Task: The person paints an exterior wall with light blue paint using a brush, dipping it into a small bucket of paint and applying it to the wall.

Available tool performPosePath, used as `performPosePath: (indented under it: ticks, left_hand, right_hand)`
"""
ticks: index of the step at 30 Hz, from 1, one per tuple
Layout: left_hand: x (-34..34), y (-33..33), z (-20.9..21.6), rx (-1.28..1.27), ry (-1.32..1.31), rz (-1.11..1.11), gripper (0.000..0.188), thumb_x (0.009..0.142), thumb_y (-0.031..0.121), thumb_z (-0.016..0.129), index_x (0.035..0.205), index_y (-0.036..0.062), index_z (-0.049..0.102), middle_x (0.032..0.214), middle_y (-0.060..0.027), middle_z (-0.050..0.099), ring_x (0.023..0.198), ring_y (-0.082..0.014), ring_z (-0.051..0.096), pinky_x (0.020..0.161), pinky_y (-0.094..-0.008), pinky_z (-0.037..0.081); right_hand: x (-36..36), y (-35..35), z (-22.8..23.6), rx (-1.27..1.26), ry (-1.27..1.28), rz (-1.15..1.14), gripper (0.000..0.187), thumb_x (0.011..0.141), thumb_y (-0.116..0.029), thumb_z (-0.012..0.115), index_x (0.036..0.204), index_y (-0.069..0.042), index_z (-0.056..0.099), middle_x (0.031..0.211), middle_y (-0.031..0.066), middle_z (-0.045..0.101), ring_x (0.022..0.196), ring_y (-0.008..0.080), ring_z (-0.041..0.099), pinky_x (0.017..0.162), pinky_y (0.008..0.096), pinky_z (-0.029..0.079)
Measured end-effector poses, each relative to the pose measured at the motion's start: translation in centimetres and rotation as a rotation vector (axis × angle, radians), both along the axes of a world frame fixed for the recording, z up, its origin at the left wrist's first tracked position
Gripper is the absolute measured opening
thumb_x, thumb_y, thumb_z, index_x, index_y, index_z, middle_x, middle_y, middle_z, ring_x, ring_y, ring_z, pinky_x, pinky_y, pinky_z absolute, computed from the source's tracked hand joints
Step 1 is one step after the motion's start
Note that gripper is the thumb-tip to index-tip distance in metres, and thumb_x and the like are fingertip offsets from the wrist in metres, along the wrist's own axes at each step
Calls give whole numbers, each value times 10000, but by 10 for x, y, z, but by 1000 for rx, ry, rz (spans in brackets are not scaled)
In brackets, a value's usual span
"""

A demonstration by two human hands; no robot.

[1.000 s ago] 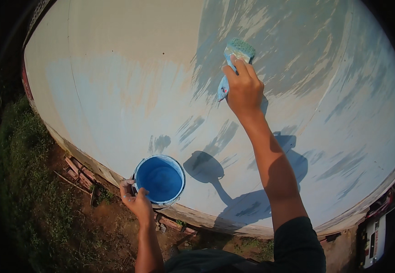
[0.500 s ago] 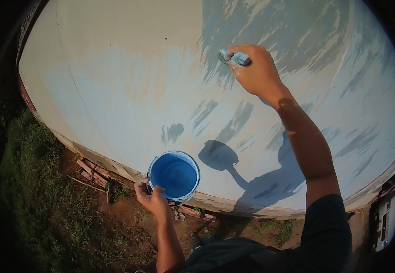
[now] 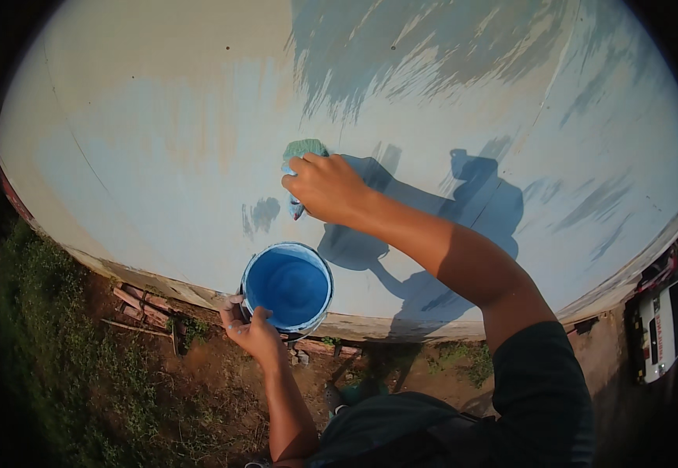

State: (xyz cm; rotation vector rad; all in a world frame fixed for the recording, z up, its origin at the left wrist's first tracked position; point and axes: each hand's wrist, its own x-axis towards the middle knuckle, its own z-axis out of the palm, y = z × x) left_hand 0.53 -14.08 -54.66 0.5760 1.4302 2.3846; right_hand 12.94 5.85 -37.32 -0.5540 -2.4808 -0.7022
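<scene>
Left hand (image 3: 255,334) half-curled, gripping blue bucket (image 3: 308,266); right hand (image 3: 328,188) wrapped round paintbrush (image 3: 305,147)

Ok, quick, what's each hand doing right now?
Left hand: closed, holding the blue bucket at its rim.
Right hand: closed, holding the paintbrush.

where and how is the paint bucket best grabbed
The blue bucket is probably best gripped at the lower-left rim, coming from below left, as the left hand does: the round rim offers an edge for thumb and fingers, and the open mouth stays clear on the upper side, towards the brush.
</scene>
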Motion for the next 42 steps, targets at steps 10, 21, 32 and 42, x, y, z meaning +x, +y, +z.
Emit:
performPosePath:
  ticks: [10, 21, 32, 42]
  left_hand:
    - [24, 3, 15, 7, 21, -82, 348, 753, -160, 516, 1044, 25, 568, 1054, -108, 615, 854, -145, 574, 605, -240, 467]
    - [56, 27, 40, 58, 50, -261, 365, 710, -157, 521, 1029, 19, 533, 1027, -116, 571, 932, -171, 552, 695, -260, 471]
    - [112, 33, 67, 45, 134, -409, 384, 665, -163, 540, 986, 47, 524, 968, -77, 556, 850, -136, 494, 686, -248, 426]
    - [121, 50, 63, 116, 160, -414, 407, 651, -174, 530, 994, 44, 531, 1004, -75, 575, 849, -119, 486, 664, -223, 421]
  right_hand:
    - [173, -22, 162, 233, 660, -15, 179, 844, -54, 738, 1023, -70, 741, 1098, 125, 749, 984, 336, 715, 888, 388, 571]
    - [220, -42, -28, -29, 173, -198, 328, 672, -24, 796, 976, -107, 707, 1259, 76, 695, 1136, 281, 690, 782, 369, 610]
    - [298, -33, 154, 127, 685, 36, 249, 759, 76, 698, 983, -26, 737, 1093, 141, 762, 982, 353, 742, 862, 366, 596]
    - [255, -31, -23, 74, 556, -195, 319, 656, -1, 786, 960, -92, 746, 1297, 75, 702, 1203, 288, 677, 875, 383, 611]
